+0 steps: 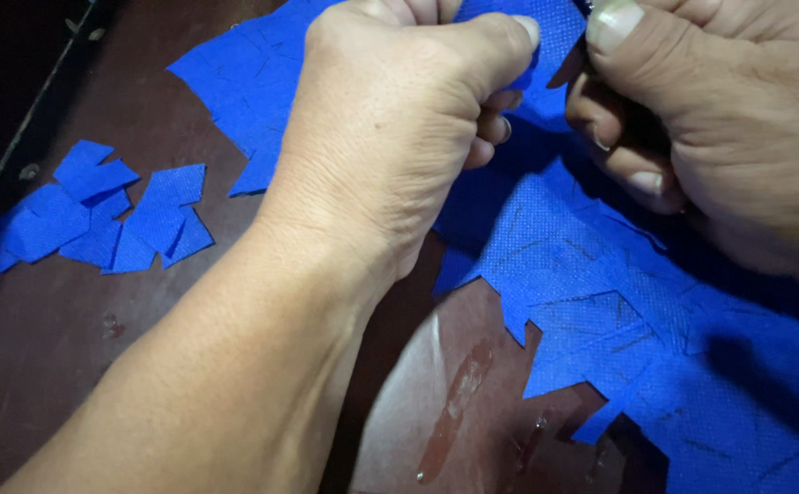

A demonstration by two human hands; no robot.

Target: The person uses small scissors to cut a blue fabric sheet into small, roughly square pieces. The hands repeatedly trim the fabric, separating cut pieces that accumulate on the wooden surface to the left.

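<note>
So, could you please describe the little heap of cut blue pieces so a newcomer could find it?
Start at the dark brown table and go left of the left hand. There lies the heap of small blue pieces, loose and overlapping, apart from the large jagged blue sheet.

The left hand [390, 137] is curled into a loose fist, back upward, its thumb pressed along the forefinger in a pinch. Its bare forearm runs down to the lower left. The right hand [701, 119] sits just beside it, at the left hand's thumb tip, fingers bent inward, thumbnail up, knuckles toward the left hand.
</note>
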